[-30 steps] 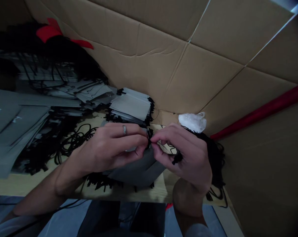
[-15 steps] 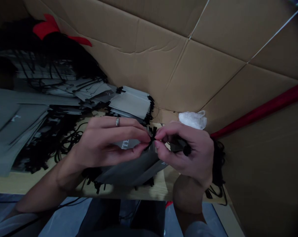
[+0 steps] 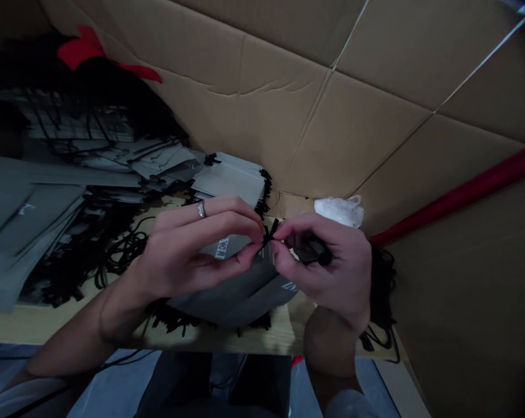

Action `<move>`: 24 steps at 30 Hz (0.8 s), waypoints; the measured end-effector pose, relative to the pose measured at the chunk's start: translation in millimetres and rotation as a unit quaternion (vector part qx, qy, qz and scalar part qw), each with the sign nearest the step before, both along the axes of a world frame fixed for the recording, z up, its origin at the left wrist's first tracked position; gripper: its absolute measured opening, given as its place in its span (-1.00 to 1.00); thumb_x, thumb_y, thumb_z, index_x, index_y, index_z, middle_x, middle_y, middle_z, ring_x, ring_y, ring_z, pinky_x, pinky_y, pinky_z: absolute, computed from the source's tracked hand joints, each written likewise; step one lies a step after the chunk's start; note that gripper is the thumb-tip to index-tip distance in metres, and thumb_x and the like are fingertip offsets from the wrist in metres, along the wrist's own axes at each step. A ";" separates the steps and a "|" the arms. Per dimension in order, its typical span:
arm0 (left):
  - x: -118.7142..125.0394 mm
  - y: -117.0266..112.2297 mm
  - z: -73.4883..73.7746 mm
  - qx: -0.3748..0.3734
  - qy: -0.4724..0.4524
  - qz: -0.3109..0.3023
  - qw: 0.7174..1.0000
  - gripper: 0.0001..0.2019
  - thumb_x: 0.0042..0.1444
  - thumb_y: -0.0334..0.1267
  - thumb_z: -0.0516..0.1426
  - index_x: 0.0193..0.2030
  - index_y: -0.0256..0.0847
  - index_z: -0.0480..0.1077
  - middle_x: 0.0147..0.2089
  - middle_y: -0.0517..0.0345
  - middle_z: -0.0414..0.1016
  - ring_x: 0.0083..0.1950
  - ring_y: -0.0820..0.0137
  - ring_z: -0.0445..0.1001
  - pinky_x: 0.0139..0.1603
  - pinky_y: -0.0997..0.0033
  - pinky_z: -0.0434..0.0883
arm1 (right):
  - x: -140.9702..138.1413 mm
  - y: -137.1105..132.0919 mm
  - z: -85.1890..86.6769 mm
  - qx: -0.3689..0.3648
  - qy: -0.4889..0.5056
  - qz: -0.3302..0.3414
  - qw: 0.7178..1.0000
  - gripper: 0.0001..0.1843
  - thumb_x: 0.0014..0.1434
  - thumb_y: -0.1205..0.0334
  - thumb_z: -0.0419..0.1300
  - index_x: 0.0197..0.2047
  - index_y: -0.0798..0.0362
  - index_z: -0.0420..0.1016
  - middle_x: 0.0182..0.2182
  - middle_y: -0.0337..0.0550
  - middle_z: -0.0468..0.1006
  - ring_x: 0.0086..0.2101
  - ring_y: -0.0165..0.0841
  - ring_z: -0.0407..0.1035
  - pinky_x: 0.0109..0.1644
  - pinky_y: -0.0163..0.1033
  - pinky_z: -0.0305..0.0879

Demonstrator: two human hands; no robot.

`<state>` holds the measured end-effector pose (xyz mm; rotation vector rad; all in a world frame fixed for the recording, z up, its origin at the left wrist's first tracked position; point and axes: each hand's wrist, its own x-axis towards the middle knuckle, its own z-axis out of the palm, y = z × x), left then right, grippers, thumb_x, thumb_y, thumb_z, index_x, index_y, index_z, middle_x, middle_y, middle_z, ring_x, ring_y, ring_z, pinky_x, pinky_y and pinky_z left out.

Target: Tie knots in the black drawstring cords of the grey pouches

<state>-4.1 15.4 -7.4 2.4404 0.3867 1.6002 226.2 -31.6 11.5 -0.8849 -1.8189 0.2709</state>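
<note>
Head view: the ringed left hand (image 3: 197,249) and the right hand (image 3: 326,267) both pinch a black cord (image 3: 269,233) at frame centre. The left has risen since the last frame — baring white lettering (image 3: 221,247) on the grey bag (image 3: 232,301) below.

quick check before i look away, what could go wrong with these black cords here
The short black cord ends could slip free, since the left hand and right hand seem to pinch them only at the fingertips. The grey bag below could shift, as it appears to lie loosely on the pile. The loose black cords nearby might snag on it.
</note>
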 end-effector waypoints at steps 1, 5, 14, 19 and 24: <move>0.0 -1.5 0.5 -0.009 0.000 -0.007 1.000 -0.79 0.45 -0.51 0.39 -0.01 -0.09 0.57 -0.07 0.05 0.76 -0.11 0.29 0.76 -0.08 0.29 0.72 | -0.1 -0.1 -0.2 -0.007 0.003 0.000 1.000 -0.86 0.27 0.44 0.45 -0.20 0.00 0.71 -0.40 -0.37 0.65 -0.45 -0.47 0.45 -0.32 -0.27 0.45; -1.6 -6.5 -2.1 0.002 0.007 0.005 1.000 -0.77 0.44 -0.52 0.40 0.02 -0.10 0.56 -0.03 0.04 0.76 -0.08 0.26 0.77 -0.06 0.25 0.73 | -0.7 0.1 -0.8 -0.024 0.005 -0.005 1.000 -0.86 0.27 0.42 0.47 -0.20 -0.02 0.72 -0.41 -0.37 0.66 -0.47 -0.45 0.45 -0.32 -0.23 0.47; -8.4 -29.3 -1.6 -0.012 0.033 0.071 0.997 -0.82 0.54 -0.40 0.38 0.12 -0.02 0.71 0.15 0.04 0.85 0.19 0.06 0.87 0.25 0.02 0.90 | -13.0 -4.5 -1.7 -0.024 0.033 -0.080 0.996 -0.86 0.22 0.41 0.47 -0.23 -0.05 0.72 -0.47 -0.42 0.64 -0.53 -0.46 0.43 -0.39 -0.29 0.46; -13.7 -42.5 5.0 -0.064 0.040 0.060 0.995 -0.75 0.61 -0.36 0.32 0.27 0.04 0.72 0.26 0.04 0.84 0.30 0.03 0.85 0.37 -0.11 0.89 | -16.9 -8.7 -3.3 -0.015 0.048 -0.102 0.993 -0.85 0.24 0.40 0.51 -0.20 -0.06 0.74 -0.45 -0.42 0.68 -0.51 -0.47 0.46 -0.39 -0.32 0.48; -14.0 -42.1 0.1 -0.056 0.052 0.074 0.994 -0.81 0.61 -0.34 0.33 0.21 0.01 0.74 0.27 0.03 0.84 0.32 0.01 0.85 0.39 -0.10 0.88 | -19.8 -8.2 -8.7 -0.008 0.057 -0.107 0.993 -0.85 0.28 0.41 0.48 -0.19 -0.06 0.74 -0.44 -0.40 0.65 -0.51 -0.47 0.44 -0.39 -0.32 0.45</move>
